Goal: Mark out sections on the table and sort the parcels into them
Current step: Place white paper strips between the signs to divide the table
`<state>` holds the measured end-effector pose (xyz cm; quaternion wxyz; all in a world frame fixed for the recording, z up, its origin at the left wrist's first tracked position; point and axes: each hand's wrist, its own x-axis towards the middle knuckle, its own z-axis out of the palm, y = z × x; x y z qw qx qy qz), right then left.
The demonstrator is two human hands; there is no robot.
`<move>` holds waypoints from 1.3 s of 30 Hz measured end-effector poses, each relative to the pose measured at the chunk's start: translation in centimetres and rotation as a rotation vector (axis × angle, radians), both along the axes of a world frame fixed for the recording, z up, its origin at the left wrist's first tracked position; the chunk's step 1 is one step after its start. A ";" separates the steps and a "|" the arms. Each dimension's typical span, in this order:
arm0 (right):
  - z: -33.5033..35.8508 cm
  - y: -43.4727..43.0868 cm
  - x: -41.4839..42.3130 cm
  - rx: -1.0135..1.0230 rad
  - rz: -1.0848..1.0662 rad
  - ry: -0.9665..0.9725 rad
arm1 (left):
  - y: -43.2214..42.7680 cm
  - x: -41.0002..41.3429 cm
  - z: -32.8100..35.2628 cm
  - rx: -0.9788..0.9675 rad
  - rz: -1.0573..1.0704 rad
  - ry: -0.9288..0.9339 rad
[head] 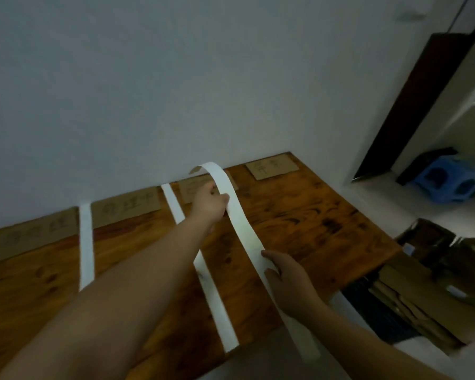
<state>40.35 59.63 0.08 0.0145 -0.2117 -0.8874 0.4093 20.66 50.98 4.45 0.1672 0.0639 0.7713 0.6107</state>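
- A pale, bare wall (176,78) rose behind a wooden counter (299,215) whose far edge met it. The wood was orange-brown, glossy, with dark swirling grain.
- On the floor past the counter's right edge stood an open dark box (428,237). Its contents were too dim to make out.
- Nearer the camera, also beyond the right edge, brown flat cardboard parcels (401,297) lay stacked together. What held them could not be told.
- Four flat rectangular cardboard labels lay along the far edge, each with blurred handwriting: one by the far left (33,239), a second (125,207), a third (195,187) and a fourth (272,167) near the far right corner.
- A first strip (86,242) of plain white paper lay flat between the first two labels, running from the far edge toward the near edge.
- A second strip (211,292), likewise white and flat, ran from between the second and third labels to the near edge.
- A third strip (239,215), long, white and limp, was off the wood between the third and fourth labels. Its far end curled over in an arch, and its near end trailed past the near edge.
- The left hand (210,200) gripped this strip near the arch, fingers curled round it.
- The right hand (283,272) pinched the same strip lower down, thumb on top.
- A blue plastic stool (444,182) sat in the room's far right, beside a dark wooden panel (412,105).
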 end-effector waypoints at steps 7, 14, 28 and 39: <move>-2.7 9.1 -3.7 -0.028 -0.081 -0.127 | 11.0 -4.9 -3.9 -0.076 -0.190 -0.035; -5.5 15.3 -10.0 -0.023 -0.113 -0.270 | 17.5 -11.9 -10.6 -0.310 -0.231 -0.032; -12.7 23.9 -14.6 0.506 0.703 -0.519 | 20.9 -14.0 -19.6 -1.080 -0.688 0.286; -10.3 22.1 -19.7 0.621 0.827 -0.190 | 10.7 -11.4 -13.2 -1.128 -0.337 0.077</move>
